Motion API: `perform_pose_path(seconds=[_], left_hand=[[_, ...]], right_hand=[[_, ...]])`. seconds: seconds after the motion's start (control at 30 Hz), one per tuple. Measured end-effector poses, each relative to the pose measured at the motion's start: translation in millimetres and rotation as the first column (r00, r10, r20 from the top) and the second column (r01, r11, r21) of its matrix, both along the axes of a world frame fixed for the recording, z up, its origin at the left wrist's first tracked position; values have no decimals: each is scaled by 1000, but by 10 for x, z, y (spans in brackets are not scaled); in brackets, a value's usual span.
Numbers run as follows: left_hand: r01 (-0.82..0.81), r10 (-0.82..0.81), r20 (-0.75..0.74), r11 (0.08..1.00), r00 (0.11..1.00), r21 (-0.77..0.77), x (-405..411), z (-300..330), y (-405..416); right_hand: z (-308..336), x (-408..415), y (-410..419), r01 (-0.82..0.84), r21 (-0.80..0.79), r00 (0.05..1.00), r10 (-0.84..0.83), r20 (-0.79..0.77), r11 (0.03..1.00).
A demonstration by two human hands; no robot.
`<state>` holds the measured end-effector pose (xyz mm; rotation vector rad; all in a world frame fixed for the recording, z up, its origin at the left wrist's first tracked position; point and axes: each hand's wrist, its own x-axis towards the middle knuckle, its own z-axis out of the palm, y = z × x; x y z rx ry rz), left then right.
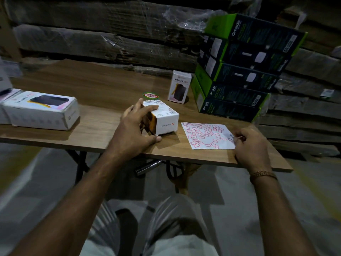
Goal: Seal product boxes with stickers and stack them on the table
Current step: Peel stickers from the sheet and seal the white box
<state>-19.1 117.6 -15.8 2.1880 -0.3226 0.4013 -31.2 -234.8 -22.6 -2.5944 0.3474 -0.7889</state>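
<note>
Boxes sit across the wooden table (103,85), and we see our left hand (135,129) grasping the small white box (162,118) near the front edge, fingers over its top and thumb at its base. Just right of it lies the sticker sheet (206,135), where our right hand (249,145) pinches at the sheet's right edge. A green-and-black box stack (238,71) fills the far right corner.
</note>
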Motion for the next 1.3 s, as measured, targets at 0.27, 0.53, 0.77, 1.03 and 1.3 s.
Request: perform_pose_path(seconds=[0.27, 0.53, 0.77, 1.03, 1.3], left_hand=[[1, -1, 7, 1000, 1000, -13, 6, -22, -1], [3, -3, -11, 1000, 1000, 8, -3, -23, 2], [-96, 105, 211, 994, 972, -53, -64, -52, -188], [289, -358, 258, 919, 897, 267, -117, 83, -1297], [313, -382, 62, 831, 922, 459, 188, -76, -1559]], right_hand=[[-4, -19, -25, -93, -127, 995, 86, -60, 988], [-21, -116, 52, -149, -58, 989, 148, -9, 987], [-151, -191, 189, -259, 30, 960, 254, 115, 965], [-232, -175, 190, -278, 69, 950, 264, 166, 958], [-236, -122, 156, -289, 65, 953, 280, 118, 955]])
